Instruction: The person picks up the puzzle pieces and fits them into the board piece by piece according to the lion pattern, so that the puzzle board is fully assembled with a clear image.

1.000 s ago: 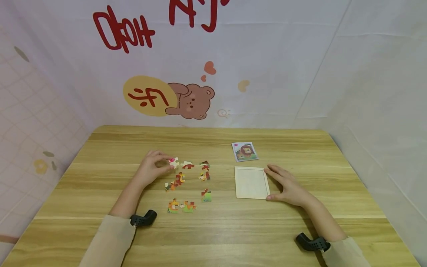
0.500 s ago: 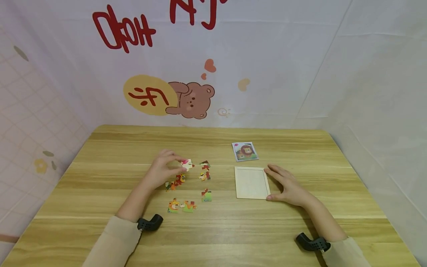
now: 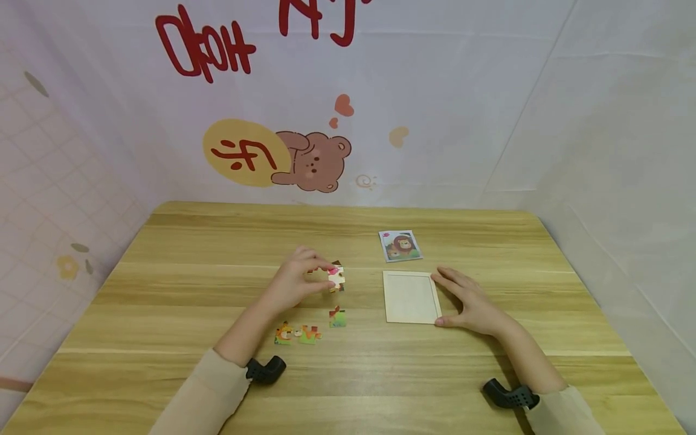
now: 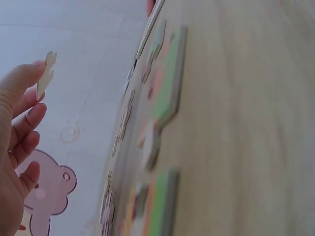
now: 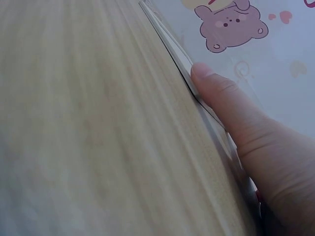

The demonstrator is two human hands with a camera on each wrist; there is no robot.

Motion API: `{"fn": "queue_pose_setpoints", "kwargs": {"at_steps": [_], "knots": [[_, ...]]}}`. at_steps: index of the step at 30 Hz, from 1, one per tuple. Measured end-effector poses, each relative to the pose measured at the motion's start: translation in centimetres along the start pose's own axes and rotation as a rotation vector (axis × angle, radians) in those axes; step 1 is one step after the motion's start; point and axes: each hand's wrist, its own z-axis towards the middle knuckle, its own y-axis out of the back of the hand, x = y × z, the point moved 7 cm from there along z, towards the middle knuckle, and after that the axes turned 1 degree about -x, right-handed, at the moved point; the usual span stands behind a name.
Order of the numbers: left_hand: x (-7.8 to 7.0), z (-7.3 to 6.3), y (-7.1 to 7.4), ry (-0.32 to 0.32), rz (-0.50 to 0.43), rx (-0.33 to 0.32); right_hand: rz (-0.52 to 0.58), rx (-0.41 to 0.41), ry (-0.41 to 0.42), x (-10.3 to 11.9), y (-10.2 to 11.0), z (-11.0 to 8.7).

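In the head view my left hand (image 3: 298, 279) pinches a puzzle piece (image 3: 337, 278), whitish with a pink patch, between thumb and forefinger. The left wrist view shows this piece (image 4: 45, 78) edge-on, up off the table, with the other fingers loosely bent below. Beneath the hand lie more pieces, partly hidden by it. My right hand (image 3: 472, 307) lies spread at the right side of a square wooden puzzle tray (image 3: 411, 298), thumb at its near corner and forefinger by the far one. In the right wrist view the straight thumb (image 5: 224, 96) touches the tray's edge.
Nearer the front lie an orange-and-green piece (image 3: 309, 334), a yellow-orange piece (image 3: 284, 333) and a red-and-green piece (image 3: 338, 317). A lion picture card (image 3: 400, 246) lies behind the tray. White printed cloth (image 3: 435, 90) hangs behind the wooden table (image 3: 380, 380).
My left hand has moved right with the puzzle piece, from the left end of the back row to over the pieces at its right. The right hand and tray have stayed put.
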Motion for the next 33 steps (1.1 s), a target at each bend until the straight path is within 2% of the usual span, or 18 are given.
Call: {"fn": "queue_pose_setpoints", "kwargs": {"at_steps": [12, 18, 26, 33], "knots": [[-2.4, 2.1, -3.6, -0.027, -0.002, 0.047, -0.006, 0.003, 0.005, 0.1, -0.1, 0.0], [-3.1, 3.5, -5.3, 0.003, -0.011, 0.05, -0.019, -0.002, 0.011, 0.2, 0.0, 0.0], [-3.1, 4.7, -8.0, -0.007, -0.011, 0.051, -0.024, -0.006, 0.013, 0.3, 0.0, 0.0], [-2.2, 5.5, -10.0, 0.037, 0.077, 0.114, -0.009, -0.004, 0.004, 0.3, -0.1, -0.1]]}}
